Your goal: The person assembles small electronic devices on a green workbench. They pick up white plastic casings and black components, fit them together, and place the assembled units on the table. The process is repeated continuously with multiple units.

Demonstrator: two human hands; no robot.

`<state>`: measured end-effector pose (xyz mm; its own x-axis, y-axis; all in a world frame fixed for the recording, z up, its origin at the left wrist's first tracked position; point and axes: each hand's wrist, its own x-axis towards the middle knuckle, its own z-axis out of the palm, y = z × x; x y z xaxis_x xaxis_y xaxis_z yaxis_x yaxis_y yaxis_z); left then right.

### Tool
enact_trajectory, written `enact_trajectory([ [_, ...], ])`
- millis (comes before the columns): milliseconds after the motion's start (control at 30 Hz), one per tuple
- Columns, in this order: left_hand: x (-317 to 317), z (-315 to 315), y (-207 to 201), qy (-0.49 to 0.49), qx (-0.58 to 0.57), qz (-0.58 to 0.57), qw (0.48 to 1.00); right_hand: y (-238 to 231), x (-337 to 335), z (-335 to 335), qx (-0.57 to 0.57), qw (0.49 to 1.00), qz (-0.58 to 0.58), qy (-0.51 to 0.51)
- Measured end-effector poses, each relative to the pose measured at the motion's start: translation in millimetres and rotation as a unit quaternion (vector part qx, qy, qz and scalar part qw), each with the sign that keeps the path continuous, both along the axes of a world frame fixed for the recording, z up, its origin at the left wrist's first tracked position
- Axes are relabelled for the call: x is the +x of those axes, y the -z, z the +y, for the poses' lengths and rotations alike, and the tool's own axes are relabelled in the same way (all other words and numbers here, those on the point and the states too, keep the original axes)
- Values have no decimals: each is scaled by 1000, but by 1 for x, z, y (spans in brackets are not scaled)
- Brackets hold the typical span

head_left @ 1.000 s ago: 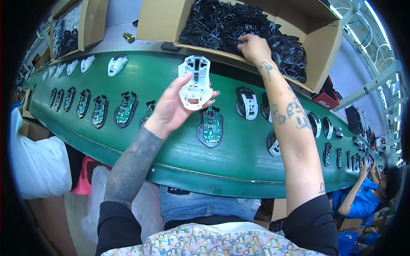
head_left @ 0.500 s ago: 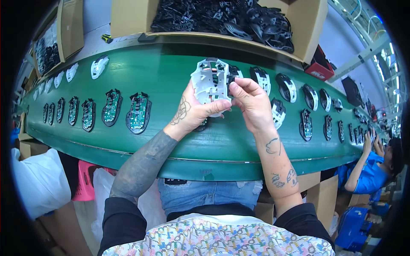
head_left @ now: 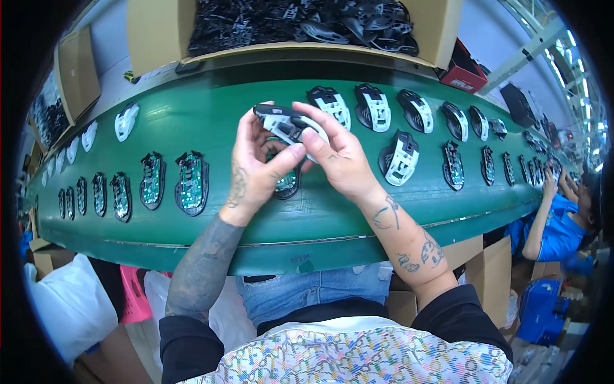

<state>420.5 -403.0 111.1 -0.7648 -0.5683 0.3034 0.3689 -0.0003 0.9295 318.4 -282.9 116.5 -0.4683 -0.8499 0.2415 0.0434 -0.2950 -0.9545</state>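
Observation:
Between my two hands, above the green work surface, is a white and black computer mouse shell [head_left: 292, 125], tilted with its side toward me. My left hand [head_left: 256, 157] grips its left end, thumb along the lower edge. On the other end my right hand [head_left: 339, 153] is closed, its thumb pressing the near side. Below my hands lies a mouse base with a green circuit board [head_left: 286, 182], partly hidden by them. Right of my hands rests a white and black mouse shell [head_left: 400, 159]; another shell [head_left: 330, 105] lies just beyond them.
A cardboard box [head_left: 160, 38] full of black plastic parts stands at the back. Rows of circuit-board bases [head_left: 192, 182] and white shells [head_left: 126, 121] line the green belt [head_left: 307, 221]. A red box [head_left: 464, 70] stands back right. A person in blue [head_left: 556, 221] works far right.
The shell has been turned from its open inner side to a tilted side view. Both hands have moved left with it, and my right fingers now wrap its right end.

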Motion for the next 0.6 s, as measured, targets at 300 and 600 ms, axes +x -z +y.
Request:
enact_trajectory([
  [300,8,-14,-3,100,73,-20,992,2,10,3,32,917,353,183],
  [600,4,-16,-8,122,127,-22,984,1,3,4,44,959,258,112],
])
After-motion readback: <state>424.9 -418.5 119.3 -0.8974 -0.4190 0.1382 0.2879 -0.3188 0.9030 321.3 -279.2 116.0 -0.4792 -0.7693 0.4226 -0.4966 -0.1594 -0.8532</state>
